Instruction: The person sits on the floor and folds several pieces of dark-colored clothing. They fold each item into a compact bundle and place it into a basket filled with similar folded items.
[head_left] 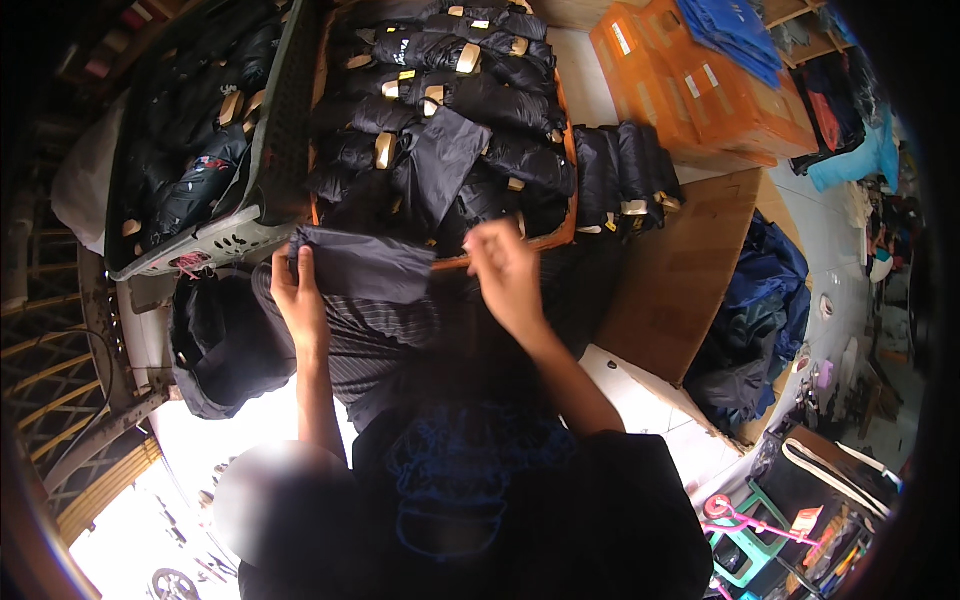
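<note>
Left hand (300, 296), fingers pinching a flat black fabric pouch (370, 268), likely steadying it; right hand (508, 278) beside, fingers curled, grip unclear!

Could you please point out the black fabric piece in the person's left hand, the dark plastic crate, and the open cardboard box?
Black fabric piece (365, 265): head view, middle of its flat face.
Dark plastic crate (287, 120): head view, perforated right wall.
Open cardboard box (680, 285): head view, bare brown left panel.

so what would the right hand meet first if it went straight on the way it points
Probably the black bundles in the orange-rimmed box, ahead of the right hand; depth is unclear.
</note>
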